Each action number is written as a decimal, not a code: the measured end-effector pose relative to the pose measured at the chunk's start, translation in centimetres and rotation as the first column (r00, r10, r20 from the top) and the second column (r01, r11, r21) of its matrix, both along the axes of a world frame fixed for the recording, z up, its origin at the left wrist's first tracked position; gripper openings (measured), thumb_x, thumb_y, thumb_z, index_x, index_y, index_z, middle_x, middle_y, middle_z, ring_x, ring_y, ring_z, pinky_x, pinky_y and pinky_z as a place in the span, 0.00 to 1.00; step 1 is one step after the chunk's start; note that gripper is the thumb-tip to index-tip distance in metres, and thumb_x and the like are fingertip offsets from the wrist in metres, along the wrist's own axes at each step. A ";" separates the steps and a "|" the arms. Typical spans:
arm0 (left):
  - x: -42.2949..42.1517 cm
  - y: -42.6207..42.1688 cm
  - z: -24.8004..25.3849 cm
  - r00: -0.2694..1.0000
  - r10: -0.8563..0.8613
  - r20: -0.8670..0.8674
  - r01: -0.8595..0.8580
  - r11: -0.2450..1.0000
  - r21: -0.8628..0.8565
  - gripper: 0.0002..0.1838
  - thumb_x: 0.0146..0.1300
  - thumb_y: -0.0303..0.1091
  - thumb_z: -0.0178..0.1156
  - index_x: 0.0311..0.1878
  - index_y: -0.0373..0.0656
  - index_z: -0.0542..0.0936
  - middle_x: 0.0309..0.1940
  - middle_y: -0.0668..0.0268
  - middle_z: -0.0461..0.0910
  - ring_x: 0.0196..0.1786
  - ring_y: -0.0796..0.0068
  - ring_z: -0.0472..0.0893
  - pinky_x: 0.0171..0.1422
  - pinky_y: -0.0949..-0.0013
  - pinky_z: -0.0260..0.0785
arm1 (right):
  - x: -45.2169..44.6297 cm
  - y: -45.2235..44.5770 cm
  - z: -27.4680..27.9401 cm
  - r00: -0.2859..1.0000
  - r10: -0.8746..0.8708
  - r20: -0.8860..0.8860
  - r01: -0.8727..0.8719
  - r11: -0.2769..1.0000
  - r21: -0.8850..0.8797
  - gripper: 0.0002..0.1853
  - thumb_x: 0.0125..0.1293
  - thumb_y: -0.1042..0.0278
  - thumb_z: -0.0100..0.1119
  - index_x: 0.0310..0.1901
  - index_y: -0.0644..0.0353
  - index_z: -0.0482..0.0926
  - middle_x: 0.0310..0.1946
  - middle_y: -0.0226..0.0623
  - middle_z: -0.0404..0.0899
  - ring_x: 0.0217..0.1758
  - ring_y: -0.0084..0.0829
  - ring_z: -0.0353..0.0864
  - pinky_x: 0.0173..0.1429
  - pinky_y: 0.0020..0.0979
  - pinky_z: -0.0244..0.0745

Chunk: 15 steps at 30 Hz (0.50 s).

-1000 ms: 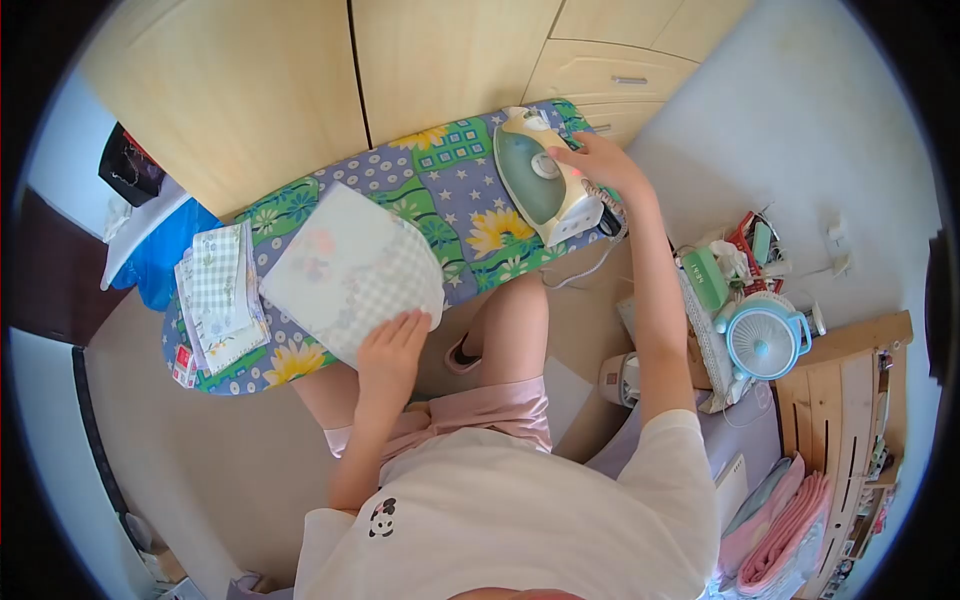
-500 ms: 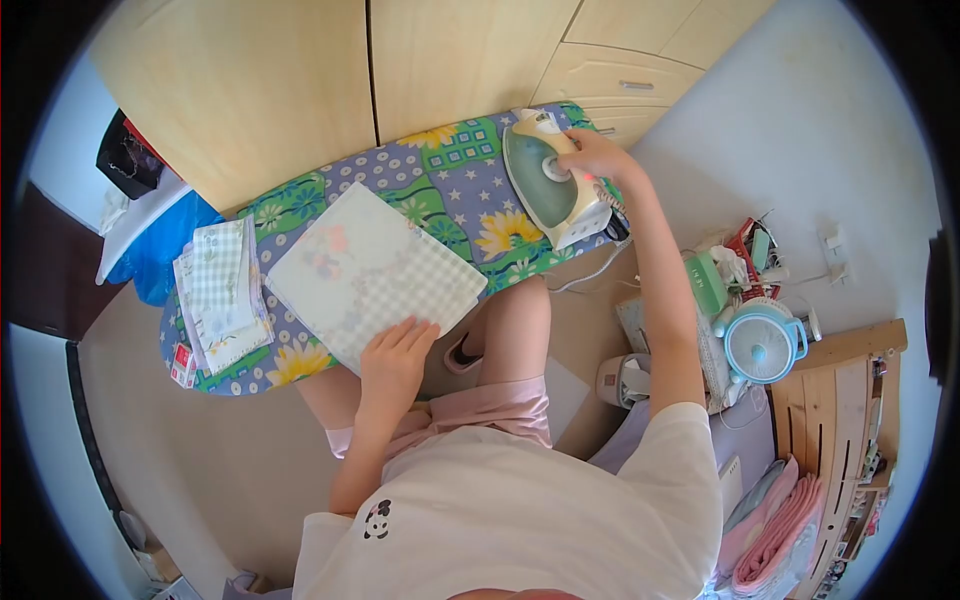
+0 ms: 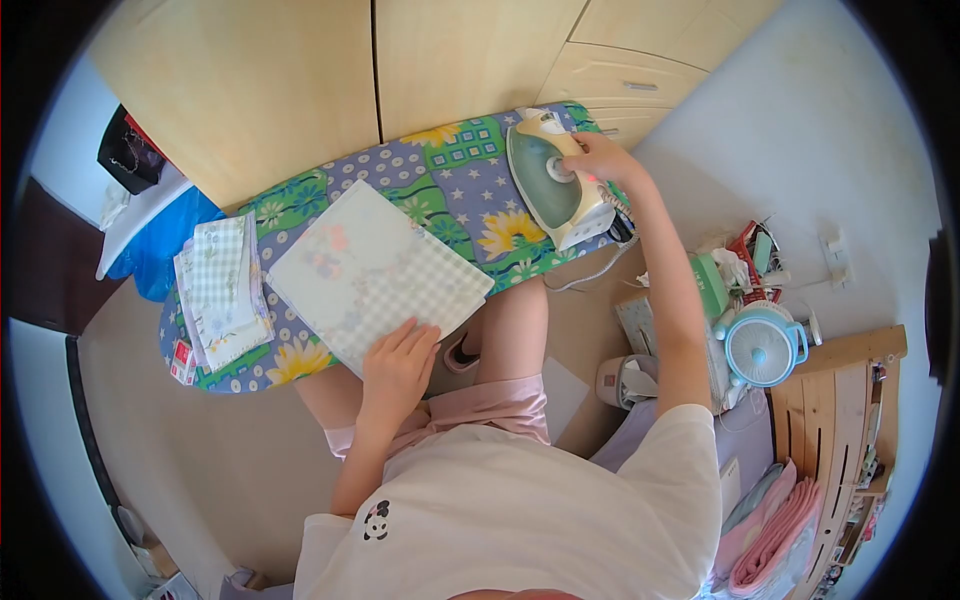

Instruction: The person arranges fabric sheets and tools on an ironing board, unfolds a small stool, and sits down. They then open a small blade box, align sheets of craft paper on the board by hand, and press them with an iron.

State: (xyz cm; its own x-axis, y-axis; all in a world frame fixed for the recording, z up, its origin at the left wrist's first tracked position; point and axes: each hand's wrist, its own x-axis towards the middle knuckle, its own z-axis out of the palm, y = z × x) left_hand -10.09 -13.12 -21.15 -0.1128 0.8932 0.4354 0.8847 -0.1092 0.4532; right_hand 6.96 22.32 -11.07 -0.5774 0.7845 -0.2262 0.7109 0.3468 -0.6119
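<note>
The left hand (image 3: 397,372), fingers (image 3: 402,335) open, seemingly steadies cloth (image 3: 375,265) overhanging the near edge of the ironing board (image 3: 463,187); the right hand (image 3: 607,160) touches the iron (image 3: 540,187), grip unclear.

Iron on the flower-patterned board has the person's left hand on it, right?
Wrong hand: the head view shows the right hand on the iron. The left hand is at the near edge of the pale checked cloth. The iron is on the flower-patterned board, as stated.
</note>
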 end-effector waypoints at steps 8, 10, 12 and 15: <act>0.1 -0.4 -0.2 0.997 0.002 0.083 -0.003 1.000 0.008 0.09 0.54 0.29 0.60 0.39 0.41 0.79 0.38 0.61 0.81 0.51 0.61 0.77 0.46 0.62 0.69 | 0.1 0.5 -0.5 1.000 0.001 -0.018 -0.001 1.000 -0.010 0.27 0.42 0.61 0.63 0.47 0.66 0.75 0.37 0.42 0.79 0.38 0.29 0.78 0.44 0.26 0.71; 0.2 -0.4 -0.1 0.995 0.002 0.099 -0.003 1.000 0.006 0.09 0.53 0.28 0.60 0.39 0.41 0.79 0.38 0.60 0.81 0.51 0.60 0.77 0.46 0.62 0.69 | 0.3 0.8 -0.7 0.999 0.033 -0.028 -0.034 0.999 -0.017 0.29 0.46 0.61 0.63 0.52 0.63 0.73 0.37 0.36 0.78 0.38 0.24 0.75 0.41 0.22 0.69; 0.1 -0.5 -0.3 0.996 0.001 0.084 -0.004 0.999 0.040 0.08 0.54 0.28 0.60 0.38 0.40 0.79 0.35 0.61 0.81 0.47 0.60 0.79 0.44 0.62 0.70 | 0.8 -0.1 -0.9 1.000 -0.011 0.023 0.007 0.980 0.198 0.29 0.48 0.60 0.63 0.52 0.63 0.72 0.38 0.37 0.78 0.39 0.23 0.75 0.43 0.22 0.69; 0.0 -0.6 -0.5 0.980 0.062 0.187 -0.077 0.994 0.075 0.08 0.53 0.27 0.61 0.37 0.40 0.80 0.32 0.60 0.82 0.39 0.60 0.81 0.38 0.65 0.72 | 0.4 -6.3 0.9 0.995 -0.035 -0.089 0.085 0.761 0.643 0.23 0.57 0.59 0.59 0.50 0.65 0.73 0.36 0.37 0.78 0.40 0.23 0.76 0.45 0.23 0.70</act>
